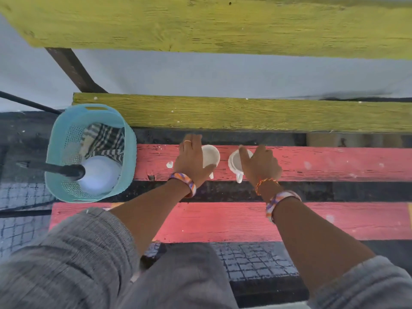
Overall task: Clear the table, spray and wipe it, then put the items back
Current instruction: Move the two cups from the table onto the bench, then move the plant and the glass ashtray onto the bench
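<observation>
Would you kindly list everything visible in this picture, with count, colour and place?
cups: two, white, side by side on the far red plank
planks: two red near, two yellow-green beyond
basket: one, light blue, left of the planks
cloth: one, checked, inside the basket
spray bottle: one, white with dark nozzle, inside the basket
left hand: on the left cup
right hand: on the right cup

Far red plank (323, 162): open to the right of the two cups (211, 156), (236, 162); narrow gap between them. Hands (191, 159), (259, 165) cover the cups' near sides. Basket (89, 152) blocks the left end. Near red plank (223, 221) bare except the forearms crossing it
</observation>
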The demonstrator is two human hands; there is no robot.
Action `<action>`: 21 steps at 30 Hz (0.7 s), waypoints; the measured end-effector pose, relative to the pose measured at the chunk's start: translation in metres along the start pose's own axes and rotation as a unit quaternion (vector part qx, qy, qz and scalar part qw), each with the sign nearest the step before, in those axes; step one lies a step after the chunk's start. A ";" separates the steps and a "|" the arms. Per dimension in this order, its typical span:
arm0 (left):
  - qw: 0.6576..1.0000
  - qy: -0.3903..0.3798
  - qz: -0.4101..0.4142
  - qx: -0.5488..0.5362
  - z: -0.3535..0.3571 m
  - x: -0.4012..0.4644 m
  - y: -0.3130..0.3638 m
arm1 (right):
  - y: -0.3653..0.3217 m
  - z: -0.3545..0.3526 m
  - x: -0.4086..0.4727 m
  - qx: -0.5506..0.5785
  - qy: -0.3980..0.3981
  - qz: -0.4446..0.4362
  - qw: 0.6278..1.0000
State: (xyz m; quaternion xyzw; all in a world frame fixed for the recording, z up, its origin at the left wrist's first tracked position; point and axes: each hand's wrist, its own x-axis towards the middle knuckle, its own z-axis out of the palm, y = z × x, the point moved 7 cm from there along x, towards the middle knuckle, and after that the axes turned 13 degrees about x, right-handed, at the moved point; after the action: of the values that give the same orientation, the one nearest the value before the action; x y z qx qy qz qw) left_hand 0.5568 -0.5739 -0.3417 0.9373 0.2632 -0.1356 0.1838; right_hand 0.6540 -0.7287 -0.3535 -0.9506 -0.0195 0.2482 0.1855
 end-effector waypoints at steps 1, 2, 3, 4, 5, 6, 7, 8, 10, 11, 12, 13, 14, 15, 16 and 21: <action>0.999 0.021 0.037 0.009 -0.009 -0.006 -0.001 | -0.013 -0.006 -0.012 -0.045 0.032 -0.059 0.997; 0.997 0.036 0.073 0.016 -0.017 -0.012 -0.004 | -0.028 -0.007 -0.024 -0.085 0.049 -0.126 0.987; 0.994 0.033 0.101 0.024 -0.021 -0.020 -0.008 | -0.043 -0.003 -0.038 -0.121 0.042 -0.194 0.973; 0.992 0.010 0.125 0.034 -0.021 -0.028 -0.014 | -0.055 0.009 -0.054 -0.158 0.013 -0.260 0.952; 0.987 -0.026 0.142 0.066 -0.022 -0.036 -0.018 | -0.066 0.024 -0.072 -0.191 -0.025 -0.321 0.927; 0.983 -0.061 0.147 0.091 -0.024 -0.045 -0.025 | -0.076 0.042 -0.092 -0.222 -0.064 -0.374 0.898; 0.976 -0.107 0.154 0.111 -0.022 -0.056 -0.033 | -0.084 0.058 -0.111 -0.258 -0.098 -0.401 0.873; 0.968 -0.150 0.164 0.115 -0.030 -0.068 -0.034 | -0.088 0.072 -0.126 -0.290 -0.133 -0.405 0.857; 0.943 -0.246 0.161 0.154 -0.016 -0.089 -0.067 | -0.088 0.104 -0.152 -0.349 -0.230 -0.361 0.834; 0.935 -0.285 0.142 0.153 -0.004 -0.097 -0.093 | -0.087 0.118 -0.165 -0.384 -0.278 -0.328 0.817; 0.922 -0.318 0.139 0.172 -0.010 -0.114 -0.110 | -0.091 0.128 -0.177 -0.408 -0.305 -0.305 0.805; 0.928 -0.319 0.119 0.153 -0.012 -0.123 -0.126 | -0.100 0.134 -0.189 -0.417 -0.312 -0.300 0.800; 0.920 -0.314 0.137 0.190 -0.024 -0.136 -0.141 | -0.115 0.142 -0.205 -0.415 -0.309 -0.299 0.802; 0.909 -0.334 0.135 0.210 -0.035 -0.155 -0.153 | -0.135 0.147 -0.221 -0.404 -0.300 -0.305 0.808; 0.900 -0.338 0.126 0.246 -0.053 -0.173 -0.167 | -0.157 0.153 -0.237 -0.388 -0.290 -0.316 0.816; 0.961 -0.188 0.087 0.182 -0.151 -0.207 -0.255 | -0.287 0.165 -0.303 -0.288 -0.233 -0.388 0.844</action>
State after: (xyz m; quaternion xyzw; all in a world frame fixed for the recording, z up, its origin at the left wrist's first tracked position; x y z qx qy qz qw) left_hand 0.2717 -0.4005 -0.2037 0.9317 0.1120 -0.3389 0.0671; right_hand 0.3258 -0.4438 -0.2420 -0.7902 -0.5002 0.3532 -0.0257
